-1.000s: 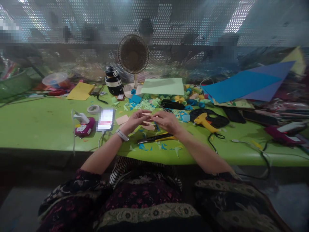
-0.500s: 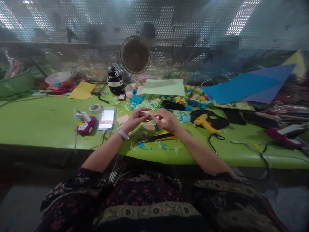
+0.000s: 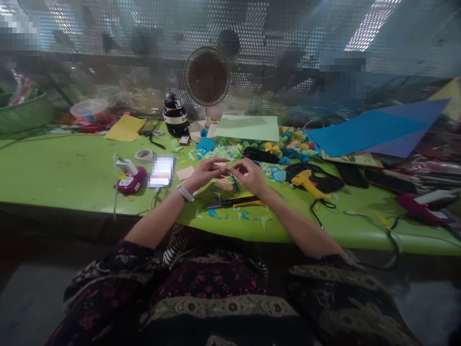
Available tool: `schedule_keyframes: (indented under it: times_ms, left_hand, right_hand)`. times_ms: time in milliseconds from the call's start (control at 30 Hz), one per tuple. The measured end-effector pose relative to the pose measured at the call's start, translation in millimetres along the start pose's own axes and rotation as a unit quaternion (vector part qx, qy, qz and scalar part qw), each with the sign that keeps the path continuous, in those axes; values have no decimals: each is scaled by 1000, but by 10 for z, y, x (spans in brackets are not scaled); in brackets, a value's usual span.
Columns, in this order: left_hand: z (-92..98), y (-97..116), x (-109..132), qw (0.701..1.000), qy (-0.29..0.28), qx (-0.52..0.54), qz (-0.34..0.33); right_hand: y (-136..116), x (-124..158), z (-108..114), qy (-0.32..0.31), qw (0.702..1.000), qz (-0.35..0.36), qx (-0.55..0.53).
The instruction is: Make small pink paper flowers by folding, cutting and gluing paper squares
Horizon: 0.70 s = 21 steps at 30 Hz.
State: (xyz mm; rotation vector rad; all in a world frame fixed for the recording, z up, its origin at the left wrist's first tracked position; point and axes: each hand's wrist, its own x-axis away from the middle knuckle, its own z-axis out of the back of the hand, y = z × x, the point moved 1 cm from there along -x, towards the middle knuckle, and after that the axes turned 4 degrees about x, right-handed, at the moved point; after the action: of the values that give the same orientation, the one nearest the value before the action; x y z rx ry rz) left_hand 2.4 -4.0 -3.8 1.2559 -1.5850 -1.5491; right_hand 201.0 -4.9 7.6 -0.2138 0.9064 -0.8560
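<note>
My left hand (image 3: pixel 211 172), with a white band on its wrist, and my right hand (image 3: pixel 251 177) meet above the table's front part. The fingertips of both are pinched together on a small piece of peach paper (image 3: pixel 220 164), mostly hidden by the fingers. Below them lies another peach paper piece (image 3: pixel 224 184), and a peach paper square (image 3: pixel 186 173) rests left of my left hand. Closer to me are scissors (image 3: pixel 234 202) with black and yellow handles, among blue paper scraps (image 3: pixel 216 214). A yellow glue gun (image 3: pixel 306 182) lies right of my right hand.
On the green table (image 3: pixel 72 173) stand a fan (image 3: pixel 207 77) and a black bottle (image 3: pixel 175 115). To the left are a lit phone (image 3: pixel 161 171), a tape roll (image 3: pixel 144 155) and a purple power socket (image 3: pixel 130 182). Blue sheets (image 3: pixel 370 129) and cables (image 3: pixel 392 235) occupy the right.
The view has shifted slightly, so the table things appear a little further right. My fingertips have drawn closer together at the paper; both hands stay in about the same place.
</note>
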Motion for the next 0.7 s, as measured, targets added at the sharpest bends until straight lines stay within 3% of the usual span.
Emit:
schedule_keyframes:
  times_ms: [133,233,333,433,567,700]
  left_hand:
    - [10,30,-3,1000,4,-17,3]
    - [58,43,-17,994,47,-102,0]
    - [109,10,-28,958,67,-277,11]
    - [143,-67,-29,925,30,-378,33]
    - [163,-160,-29,921,-7,-387,31]
    - [123,-169,-35,946,-25,-322,33]
  right_hand:
    - [0,-10,3,4,1000,0,-8]
    - [21,-26,37,26,998,-44,-26]
    - [47,-35,71,25,993,-98,-58]
    - [52,-34,81,10,990,-113,-81]
    - [28,-24,69,2,991,-110,-76]
    - [17,-23,62,-10,989,-113,-95]
